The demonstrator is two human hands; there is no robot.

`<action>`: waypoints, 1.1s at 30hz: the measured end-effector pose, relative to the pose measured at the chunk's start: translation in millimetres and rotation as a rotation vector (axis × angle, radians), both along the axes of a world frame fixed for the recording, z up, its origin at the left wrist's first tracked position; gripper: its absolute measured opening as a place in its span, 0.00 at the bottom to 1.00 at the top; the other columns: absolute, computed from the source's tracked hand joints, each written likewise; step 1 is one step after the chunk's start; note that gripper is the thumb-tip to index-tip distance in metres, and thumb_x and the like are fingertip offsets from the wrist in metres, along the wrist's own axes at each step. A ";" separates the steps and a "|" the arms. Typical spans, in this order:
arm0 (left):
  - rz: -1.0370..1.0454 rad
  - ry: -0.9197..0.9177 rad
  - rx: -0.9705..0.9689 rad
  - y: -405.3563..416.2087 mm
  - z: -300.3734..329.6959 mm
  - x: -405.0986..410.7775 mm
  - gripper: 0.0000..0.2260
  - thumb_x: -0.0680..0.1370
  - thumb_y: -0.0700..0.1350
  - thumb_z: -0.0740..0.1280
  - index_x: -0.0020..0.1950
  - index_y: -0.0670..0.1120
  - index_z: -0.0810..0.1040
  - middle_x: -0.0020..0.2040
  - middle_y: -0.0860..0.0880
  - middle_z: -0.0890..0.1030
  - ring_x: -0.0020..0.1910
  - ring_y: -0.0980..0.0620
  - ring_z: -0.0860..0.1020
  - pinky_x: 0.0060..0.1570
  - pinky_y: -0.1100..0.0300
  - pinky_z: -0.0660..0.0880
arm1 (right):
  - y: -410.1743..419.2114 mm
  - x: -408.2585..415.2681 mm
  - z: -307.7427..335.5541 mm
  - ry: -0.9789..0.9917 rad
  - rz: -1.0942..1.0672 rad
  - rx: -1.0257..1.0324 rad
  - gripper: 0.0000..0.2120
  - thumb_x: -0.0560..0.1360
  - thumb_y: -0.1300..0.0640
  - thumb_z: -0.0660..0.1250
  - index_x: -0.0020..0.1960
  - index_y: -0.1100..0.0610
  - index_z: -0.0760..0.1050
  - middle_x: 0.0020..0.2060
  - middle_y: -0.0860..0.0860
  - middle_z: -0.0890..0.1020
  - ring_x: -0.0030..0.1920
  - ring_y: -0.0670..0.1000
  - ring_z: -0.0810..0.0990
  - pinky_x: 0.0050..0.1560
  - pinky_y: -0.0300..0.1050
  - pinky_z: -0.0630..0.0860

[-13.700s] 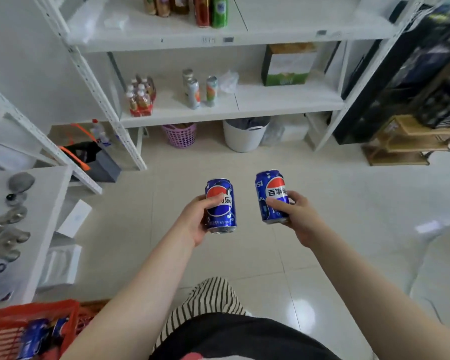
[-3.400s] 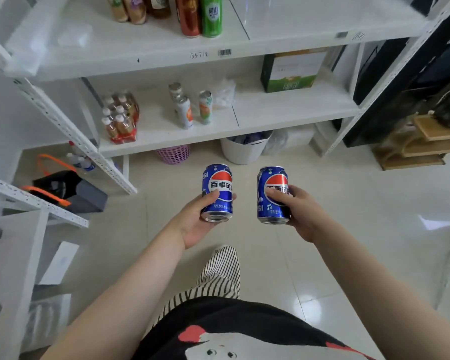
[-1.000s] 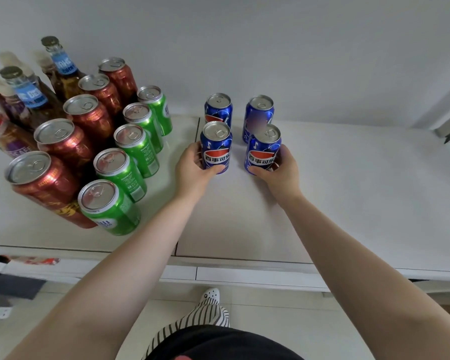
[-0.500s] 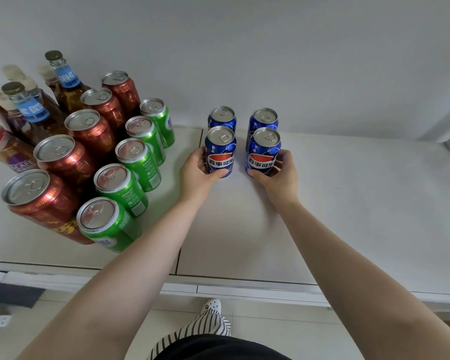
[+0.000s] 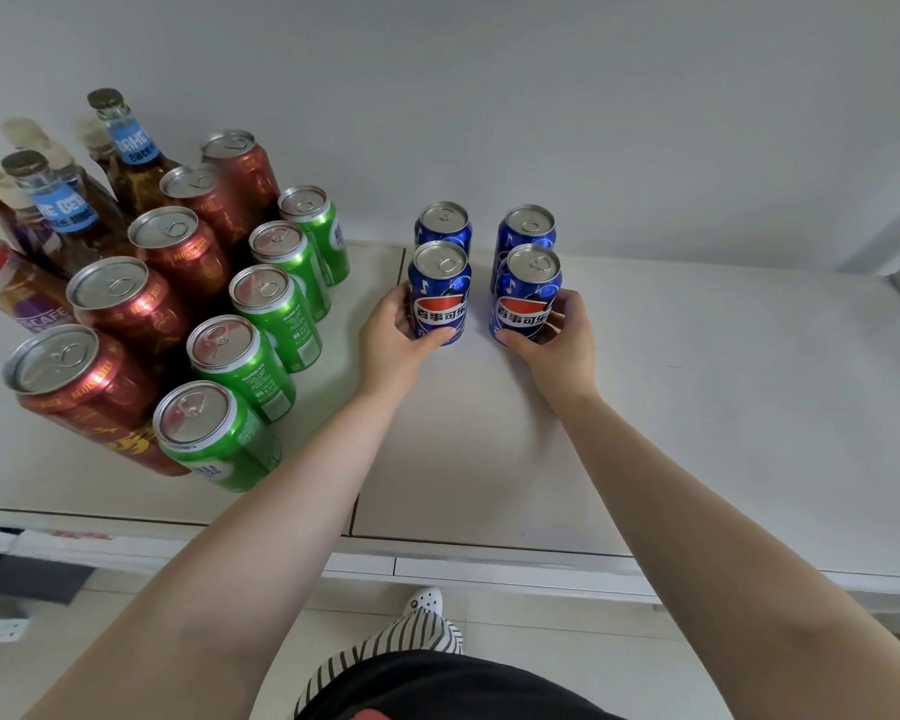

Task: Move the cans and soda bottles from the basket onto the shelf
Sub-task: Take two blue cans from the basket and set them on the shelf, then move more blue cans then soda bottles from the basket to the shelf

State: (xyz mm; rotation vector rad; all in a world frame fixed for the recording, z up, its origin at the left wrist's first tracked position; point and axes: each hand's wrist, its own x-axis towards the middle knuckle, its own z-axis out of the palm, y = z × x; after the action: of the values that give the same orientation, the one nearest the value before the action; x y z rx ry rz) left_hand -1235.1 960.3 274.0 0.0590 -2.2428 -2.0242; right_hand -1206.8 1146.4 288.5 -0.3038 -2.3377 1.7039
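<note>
Left grip (image 5: pixel 397 339) curled round front-left blue can (image 5: pixel 439 293); right grip (image 5: pixel 562 335) curled round front-right blue can (image 5: pixel 526 296). Both upright on white shelf (image 5: pixel 697 407), two more blue cans (image 5: pixel 444 223) just behind grips.

Bare forearms (image 5: pixel 261 532), black top (image 5: pixel 437 688), striped trousers (image 5: pixel 401 639), white clog (image 5: pixel 424 600)

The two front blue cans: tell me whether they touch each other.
Apart. The head view shows a strip of white shelf between the left front blue can and the right front blue can, each held by one hand.
</note>
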 end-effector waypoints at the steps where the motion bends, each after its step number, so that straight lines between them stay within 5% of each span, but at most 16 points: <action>1: 0.000 -0.003 0.002 0.1 -0.2 0.1 0.27 0.66 0.32 0.76 0.63 0.43 0.73 0.57 0.47 0.81 0.52 0.58 0.81 0.50 0.70 0.75 | 0.2 0.1 -0.1 0.000 0.001 0.001 0.29 0.63 0.56 0.80 0.58 0.50 0.69 0.48 0.37 0.78 0.47 0.32 0.78 0.44 0.26 0.75; 14: -0.048 0.013 -0.027 -3.1 -2.2 -0.8 0.28 0.66 0.35 0.76 0.65 0.43 0.73 0.58 0.47 0.81 0.56 0.53 0.80 0.55 0.62 0.76 | -2.5 2.1 3.8 -0.036 0.001 0.033 0.33 0.65 0.56 0.79 0.65 0.54 0.68 0.55 0.43 0.78 0.49 0.35 0.77 0.45 0.28 0.74; 17: -0.076 0.031 -0.050 -3.9 1.9 3.4 0.28 0.63 0.43 0.77 0.61 0.52 0.74 0.58 0.50 0.81 0.57 0.53 0.80 0.59 0.54 0.76 | -3.5 5.6 7.0 -0.049 0.006 0.051 0.35 0.67 0.57 0.78 0.69 0.55 0.66 0.57 0.42 0.76 0.49 0.32 0.75 0.43 0.22 0.71; 19: -0.078 0.027 -0.096 -5.1 6.0 8.4 0.27 0.61 0.50 0.76 0.58 0.60 0.73 0.58 0.54 0.80 0.58 0.54 0.79 0.60 0.53 0.75 | -4.1 10.9 9.3 -0.072 -0.001 0.057 0.39 0.68 0.55 0.77 0.73 0.54 0.62 0.63 0.45 0.75 0.56 0.37 0.75 0.50 0.25 0.71; 21: -0.046 0.010 -0.193 -6.0 9.3 14.6 0.32 0.62 0.54 0.74 0.65 0.54 0.71 0.63 0.51 0.76 0.63 0.53 0.75 0.63 0.55 0.72 | -3.8 20.1 11.4 -0.107 -0.037 0.066 0.41 0.68 0.54 0.76 0.75 0.54 0.60 0.69 0.50 0.72 0.66 0.47 0.73 0.61 0.37 0.71; 26: 0.038 -0.022 -0.321 -10.4 17.5 50.7 0.32 0.72 0.43 0.73 0.74 0.42 0.63 0.73 0.44 0.69 0.71 0.49 0.68 0.69 0.57 0.64 | -3.1 58.0 15.2 -0.079 -0.066 0.198 0.32 0.72 0.56 0.73 0.72 0.57 0.65 0.67 0.52 0.73 0.65 0.50 0.73 0.65 0.47 0.72; 33: 0.144 0.012 -0.296 -60.3 22.9 221.4 0.18 0.74 0.41 0.69 0.63 0.45 0.76 0.60 0.51 0.80 0.59 0.55 0.77 0.62 0.63 0.70 | -63.7 156.7 27.2 0.081 0.352 0.358 0.19 0.73 0.58 0.71 0.63 0.56 0.75 0.57 0.51 0.80 0.52 0.48 0.78 0.54 0.44 0.76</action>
State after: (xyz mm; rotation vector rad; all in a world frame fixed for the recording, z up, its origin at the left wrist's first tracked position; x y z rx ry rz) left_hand -1013.7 900.0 296.9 0.1740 -2.4266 -1.6013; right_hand -1050.1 1082.8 315.7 0.2491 -2.6889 1.3495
